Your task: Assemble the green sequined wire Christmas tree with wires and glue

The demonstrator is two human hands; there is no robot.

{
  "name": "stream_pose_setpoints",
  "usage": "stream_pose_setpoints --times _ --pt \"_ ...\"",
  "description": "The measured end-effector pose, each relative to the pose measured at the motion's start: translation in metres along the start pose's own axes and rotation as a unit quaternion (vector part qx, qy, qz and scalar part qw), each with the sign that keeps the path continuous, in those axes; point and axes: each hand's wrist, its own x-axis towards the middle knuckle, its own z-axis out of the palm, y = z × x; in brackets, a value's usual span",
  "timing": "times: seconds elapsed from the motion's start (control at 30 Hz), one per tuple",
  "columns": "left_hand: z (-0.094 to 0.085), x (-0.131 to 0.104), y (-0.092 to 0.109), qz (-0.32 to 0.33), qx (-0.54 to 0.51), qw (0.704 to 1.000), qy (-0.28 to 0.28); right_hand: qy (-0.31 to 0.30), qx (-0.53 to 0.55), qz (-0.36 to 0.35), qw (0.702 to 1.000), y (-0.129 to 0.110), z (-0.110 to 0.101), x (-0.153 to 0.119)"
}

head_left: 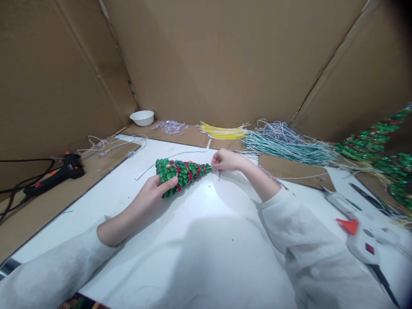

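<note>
A small green Christmas tree with red garland and gold beads lies on its side above the white board. Its wide base points left, and its narrow tip points right. My left hand is wrapped round the base end, thumb on top. At the tip, my right hand pinches with its fingertips; whether they hold the tip itself or a thin wire there is hidden. A short dark green wire shows just below these fingers. Behind the tree, a longer thin green wire curves over the board.
A black glue gun with its cord lies left. At the back are a white bowl, clear beads, yellow wires and green wires. Right are a white glue gun, a dark blade-like tool and finished-looking trees.
</note>
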Motion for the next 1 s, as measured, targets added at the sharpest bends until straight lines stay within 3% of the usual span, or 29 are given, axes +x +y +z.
stream_pose_setpoints --times 0.43,0.8,0.9,1.0 --pt "0.0 0.0 0.0 0.002 0.014 1.0 -0.004 0.007 0.039 -0.014 0.999 0.0 0.008 0.004" --pt "0.001 -0.001 0.005 0.022 0.099 0.995 -0.001 0.009 0.069 -0.017 0.997 0.004 0.01 0.005" --pt "-0.008 -0.004 0.015 0.028 0.102 0.994 -0.018 0.015 0.071 -0.022 0.997 0.005 0.01 0.005" --pt "-0.034 -0.01 0.027 0.014 0.087 0.995 -0.044 0.023 0.068 -0.03 0.997 0.006 0.011 0.006"
